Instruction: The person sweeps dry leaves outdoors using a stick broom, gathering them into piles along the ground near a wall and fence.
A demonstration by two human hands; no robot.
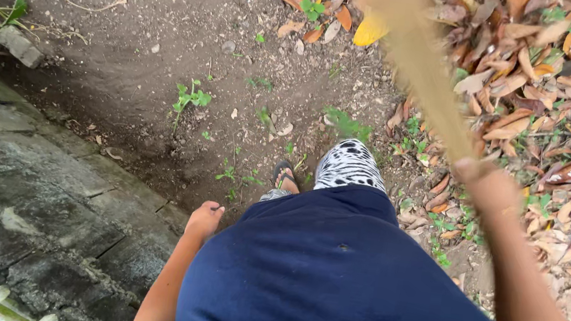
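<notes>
Right hand (485,182) is gripping a blurred straw broom (422,61), angling its bristles into the dry leaves (558,91) to sweep them, while left hand (205,219) is hanging loosely curled, holding nothing.

The right hand (487,185) gripped a blurred straw broom (418,61), its bristles reaching up over a heap of dry brown leaves (545,82). The left hand (205,219) hung loosely curled and empty beside a dark blue shirt (336,281). A sandalled foot (285,176) stood on bare soil (162,46) near a mossy concrete slab (23,195).
</notes>
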